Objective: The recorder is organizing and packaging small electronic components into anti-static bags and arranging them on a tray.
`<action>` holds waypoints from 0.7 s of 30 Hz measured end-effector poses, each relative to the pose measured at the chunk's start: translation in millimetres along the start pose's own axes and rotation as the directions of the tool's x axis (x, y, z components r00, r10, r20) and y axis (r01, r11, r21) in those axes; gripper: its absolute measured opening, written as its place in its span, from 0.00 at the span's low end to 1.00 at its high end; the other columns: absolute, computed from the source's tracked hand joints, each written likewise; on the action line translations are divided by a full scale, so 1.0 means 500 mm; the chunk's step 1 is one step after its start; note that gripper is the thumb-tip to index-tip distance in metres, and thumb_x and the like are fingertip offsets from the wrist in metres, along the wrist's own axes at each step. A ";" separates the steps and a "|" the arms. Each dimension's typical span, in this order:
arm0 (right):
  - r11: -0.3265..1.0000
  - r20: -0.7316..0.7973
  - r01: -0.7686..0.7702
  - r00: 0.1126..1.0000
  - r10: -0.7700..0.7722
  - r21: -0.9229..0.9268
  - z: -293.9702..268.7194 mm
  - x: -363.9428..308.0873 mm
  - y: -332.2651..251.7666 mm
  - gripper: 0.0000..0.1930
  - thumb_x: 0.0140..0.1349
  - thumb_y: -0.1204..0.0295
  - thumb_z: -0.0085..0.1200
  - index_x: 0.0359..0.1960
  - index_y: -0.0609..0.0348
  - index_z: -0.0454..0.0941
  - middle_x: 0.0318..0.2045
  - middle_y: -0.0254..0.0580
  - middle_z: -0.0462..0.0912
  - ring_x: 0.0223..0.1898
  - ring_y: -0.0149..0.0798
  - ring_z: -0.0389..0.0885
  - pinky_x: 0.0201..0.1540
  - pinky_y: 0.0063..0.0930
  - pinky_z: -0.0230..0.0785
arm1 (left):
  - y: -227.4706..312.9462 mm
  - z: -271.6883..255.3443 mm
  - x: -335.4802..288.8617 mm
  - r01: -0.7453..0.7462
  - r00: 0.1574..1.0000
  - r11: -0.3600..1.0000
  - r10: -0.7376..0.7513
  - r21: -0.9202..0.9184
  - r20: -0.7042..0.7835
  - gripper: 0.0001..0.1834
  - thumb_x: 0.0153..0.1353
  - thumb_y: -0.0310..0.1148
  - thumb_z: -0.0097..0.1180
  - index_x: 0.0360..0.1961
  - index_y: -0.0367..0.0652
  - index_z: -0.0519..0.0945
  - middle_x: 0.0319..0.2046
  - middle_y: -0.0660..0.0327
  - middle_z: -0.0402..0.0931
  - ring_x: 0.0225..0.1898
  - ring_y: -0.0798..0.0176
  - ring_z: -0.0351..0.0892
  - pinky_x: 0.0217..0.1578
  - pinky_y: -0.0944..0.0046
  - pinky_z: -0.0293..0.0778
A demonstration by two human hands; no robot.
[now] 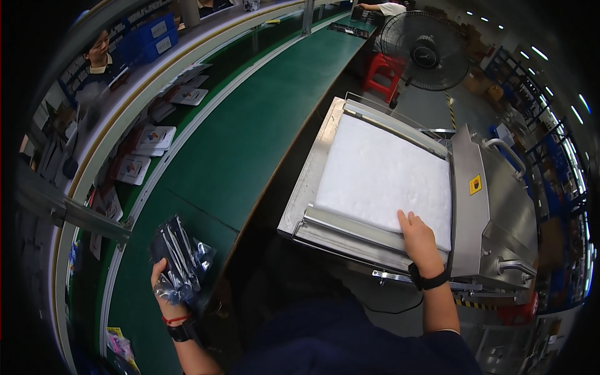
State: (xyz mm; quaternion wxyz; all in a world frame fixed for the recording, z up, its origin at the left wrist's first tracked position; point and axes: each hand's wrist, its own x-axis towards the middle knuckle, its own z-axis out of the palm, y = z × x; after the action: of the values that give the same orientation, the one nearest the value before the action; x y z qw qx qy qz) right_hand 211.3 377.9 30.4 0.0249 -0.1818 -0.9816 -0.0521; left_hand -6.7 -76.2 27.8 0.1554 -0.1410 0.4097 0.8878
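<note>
My left hand (161,275) is closed around a bundle of dark items in clear plastic bags (181,250), held over the near end of the green work surface (212,150). What is inside the bags cannot be made out clearly. On the right, my right hand (420,240) rests with its fingers stretched out at the near edge of a white padded sheet (384,172). That sheet lies in the bed of a metal machine that looks like a vacuum sealer (300,194), beside its near sealing bar (356,228). The machine's steel lid (500,206) stands raised.
A large black fan (425,56) and a red stool (382,78) stand beyond the machine. Printed cards (155,139) lie along the shelf at left, below blue bins (150,37). One person (97,69) is behind the shelf; another person's arm (372,7) reaches over the far end.
</note>
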 end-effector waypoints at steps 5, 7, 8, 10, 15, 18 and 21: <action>0.988 0.004 0.076 0.997 -0.077 0.138 0.003 0.014 0.064 0.24 0.47 0.81 0.47 0.50 0.65 0.71 0.46 0.58 0.75 0.42 0.54 0.76 0.45 0.39 0.71 | 0.005 0.003 -0.007 -0.009 1.000 1.000 0.009 0.002 -0.014 0.19 0.54 0.36 0.52 0.42 0.32 0.75 0.32 0.54 0.80 0.28 0.61 0.81 0.30 0.67 0.79; 0.910 0.218 0.103 0.954 -0.204 0.401 -0.051 0.069 0.092 0.19 0.48 0.79 0.47 0.45 0.65 0.75 0.44 0.57 0.77 0.44 0.55 0.76 0.51 0.38 0.68 | 0.002 0.014 -0.011 -0.022 1.000 1.000 0.021 -0.021 -0.020 0.19 0.53 0.36 0.52 0.41 0.32 0.75 0.32 0.55 0.79 0.28 0.61 0.81 0.30 0.67 0.79; 0.914 0.121 0.106 0.979 -0.165 0.391 -0.063 0.105 0.100 0.16 0.50 0.77 0.48 0.42 0.65 0.77 0.41 0.57 0.78 0.43 0.54 0.77 0.49 0.37 0.68 | -0.001 0.020 -0.010 -0.021 0.999 1.000 0.020 -0.016 -0.041 0.19 0.53 0.37 0.52 0.42 0.33 0.75 0.32 0.55 0.79 0.28 0.62 0.81 0.29 0.68 0.79; 0.908 -0.013 0.111 0.993 -0.116 0.404 -0.059 0.206 0.127 0.13 0.53 0.76 0.48 0.39 0.65 0.79 0.38 0.57 0.79 0.42 0.52 0.78 0.47 0.36 0.69 | 0.002 0.033 -0.014 0.004 0.999 1.000 -0.006 -0.028 -0.046 0.20 0.52 0.37 0.52 0.43 0.33 0.74 0.32 0.55 0.79 0.28 0.61 0.80 0.30 0.67 0.78; 0.887 -0.184 0.059 0.983 0.029 0.459 0.079 0.472 0.215 0.12 0.53 0.79 0.46 0.37 0.64 0.79 0.36 0.54 0.81 0.41 0.51 0.78 0.45 0.34 0.69 | -0.006 0.015 0.000 -0.020 1.000 0.999 0.020 -0.047 0.006 0.23 0.52 0.40 0.53 0.45 0.34 0.74 0.36 0.54 0.78 0.33 0.61 0.80 0.35 0.66 0.78; 0.905 -0.126 -0.003 0.990 0.063 0.426 0.106 0.542 0.228 0.11 0.52 0.80 0.46 0.35 0.62 0.81 0.34 0.53 0.81 0.39 0.50 0.79 0.43 0.34 0.69 | 0.002 0.009 -0.004 0.057 0.998 0.993 -0.058 -0.105 -0.007 0.24 0.51 0.39 0.51 0.46 0.32 0.73 0.36 0.52 0.78 0.33 0.56 0.80 0.33 0.62 0.79; 0.913 -0.046 -0.023 0.998 0.046 0.407 0.102 0.568 0.220 0.10 0.51 0.80 0.48 0.32 0.60 0.82 0.31 0.52 0.82 0.35 0.47 0.80 0.39 0.33 0.70 | -0.002 0.020 -0.008 0.004 0.996 0.993 -0.014 -0.120 -0.088 0.25 0.51 0.39 0.51 0.47 0.33 0.72 0.37 0.51 0.78 0.33 0.55 0.80 0.33 0.61 0.79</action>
State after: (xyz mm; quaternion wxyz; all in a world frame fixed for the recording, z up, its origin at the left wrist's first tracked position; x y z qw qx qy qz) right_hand -15.7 586.2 9.1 0.0899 -0.1883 -0.9667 0.1483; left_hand -3.8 -68.5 34.6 0.1322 -0.1914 0.3616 0.9028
